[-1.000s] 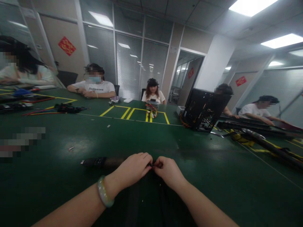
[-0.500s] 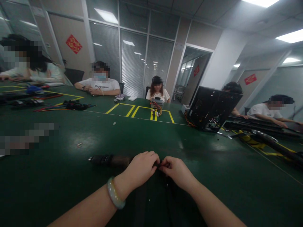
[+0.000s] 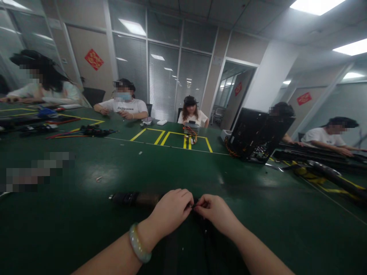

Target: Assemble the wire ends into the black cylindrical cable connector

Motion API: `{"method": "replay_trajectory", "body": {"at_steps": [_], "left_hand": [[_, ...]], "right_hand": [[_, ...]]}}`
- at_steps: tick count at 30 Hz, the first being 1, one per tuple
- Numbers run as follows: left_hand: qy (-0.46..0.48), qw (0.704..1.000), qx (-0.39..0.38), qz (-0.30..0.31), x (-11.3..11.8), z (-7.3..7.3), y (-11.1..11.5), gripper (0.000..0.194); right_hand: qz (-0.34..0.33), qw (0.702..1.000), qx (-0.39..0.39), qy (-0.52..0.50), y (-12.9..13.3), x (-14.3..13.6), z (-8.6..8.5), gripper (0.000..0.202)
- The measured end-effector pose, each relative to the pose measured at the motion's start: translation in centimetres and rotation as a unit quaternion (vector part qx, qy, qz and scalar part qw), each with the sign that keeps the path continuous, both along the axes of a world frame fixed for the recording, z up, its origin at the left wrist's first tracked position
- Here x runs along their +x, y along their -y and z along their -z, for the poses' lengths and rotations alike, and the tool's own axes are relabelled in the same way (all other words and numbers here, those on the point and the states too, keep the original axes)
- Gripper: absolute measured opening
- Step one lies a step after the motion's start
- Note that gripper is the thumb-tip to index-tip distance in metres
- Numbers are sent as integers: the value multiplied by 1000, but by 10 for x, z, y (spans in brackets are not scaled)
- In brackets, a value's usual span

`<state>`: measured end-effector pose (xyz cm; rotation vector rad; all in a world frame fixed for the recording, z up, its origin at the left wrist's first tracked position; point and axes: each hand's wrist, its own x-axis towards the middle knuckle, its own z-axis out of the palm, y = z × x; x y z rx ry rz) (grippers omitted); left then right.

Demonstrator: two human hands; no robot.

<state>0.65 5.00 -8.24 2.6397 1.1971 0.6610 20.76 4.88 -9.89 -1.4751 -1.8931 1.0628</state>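
Note:
A dark cylindrical tool-like object (image 3: 134,199) with a metal tip at its left end lies on the green table (image 3: 86,229). My left hand (image 3: 176,206), with a pale bangle (image 3: 138,243) on the wrist, rests curled over its right part, fingers closed. Close to its fingertips, my right hand (image 3: 212,208) is pinched on something small and dark. What exactly lies between the fingers of either hand is too dark and small to name. Dark strap-like or cable-like material (image 3: 205,233) runs down from between the hands toward the near edge.
A black computer case (image 3: 254,135) stands at the back right. Bundled cables (image 3: 94,131) lie at the left, a small wired unit (image 3: 191,130) at the far middle. Black parts (image 3: 329,175) lie at the right. Several people sit around the table.
The whole view has shifted slightly, so things appear a little lower. Both hands stay close together at the same object. Across the table, the masked person's hands have moved apart.

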Motion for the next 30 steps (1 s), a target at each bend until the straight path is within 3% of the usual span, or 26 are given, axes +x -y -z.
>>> {"method": "replay_trajectory", "body": {"at_steps": [8, 20, 30], "left_hand": [[-31, 999, 7, 13, -3, -2, -11, 7], [-42, 998, 7, 44, -12, -4, -17, 9], [-18, 1000, 15, 5, -8, 3, -14, 8]], "right_hand": [[64, 996, 31, -49, -6, -13, 14, 11], [41, 999, 11, 12, 2, -15, -6, 9], [38, 997, 61, -10, -5, -18, 4, 14]]}}
